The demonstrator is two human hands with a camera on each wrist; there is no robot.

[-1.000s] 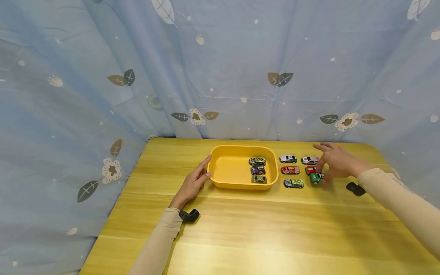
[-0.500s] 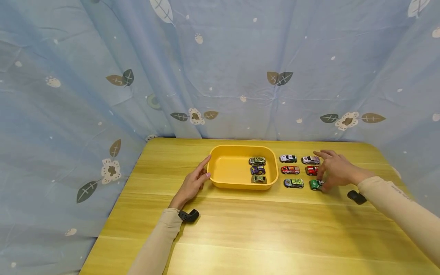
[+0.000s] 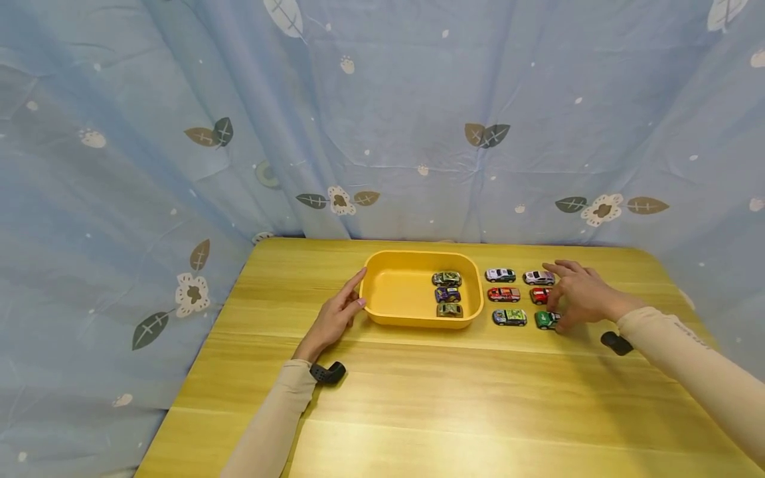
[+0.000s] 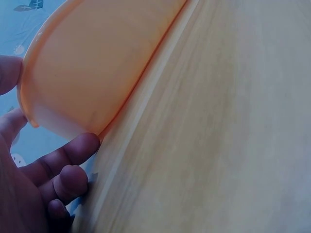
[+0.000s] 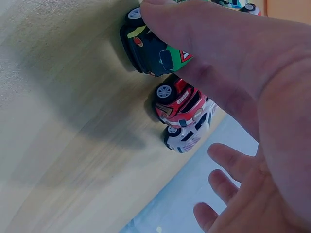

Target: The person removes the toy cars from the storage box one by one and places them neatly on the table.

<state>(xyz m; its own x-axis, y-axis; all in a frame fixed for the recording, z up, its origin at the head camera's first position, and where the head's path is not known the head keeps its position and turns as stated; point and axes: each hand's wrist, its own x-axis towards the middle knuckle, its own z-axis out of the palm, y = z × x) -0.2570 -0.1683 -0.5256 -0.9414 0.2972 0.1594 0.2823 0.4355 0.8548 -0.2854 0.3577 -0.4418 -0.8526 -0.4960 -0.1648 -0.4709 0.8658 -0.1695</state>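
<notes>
A yellow tray point(image 3: 388, 320) stands on the table, with three toy cars lined up in its right part. My left hand point(image 3: 331, 323) rests at its left end, index finger and thumb spread and touching the wall; in the left wrist view the fingertips point(image 4: 85, 145) lie against the tray's outside point(image 4: 92, 58). My right hand point(image 3: 582, 292) pinches a green toy car point(image 3: 546, 320) between thumb and index finger, low at the table. Behind that car sit a red car point(image 5: 182, 104) and a white-and-purple car point(image 5: 187, 136). The other right fingers are spread away.
Left of the right hand stand a white car point(image 3: 500, 275), an orange-red car point(image 3: 504, 294) and a blue-and-lime car point(image 3: 510, 317) in a column. A blue patterned curtain point(image 3: 406, 119) hangs behind the table's point(image 3: 430, 398) far edge.
My right hand has brought the green car slightly down and toward me, from partly over the red car to the spot in front of it. The left hand and tray stay put.
</notes>
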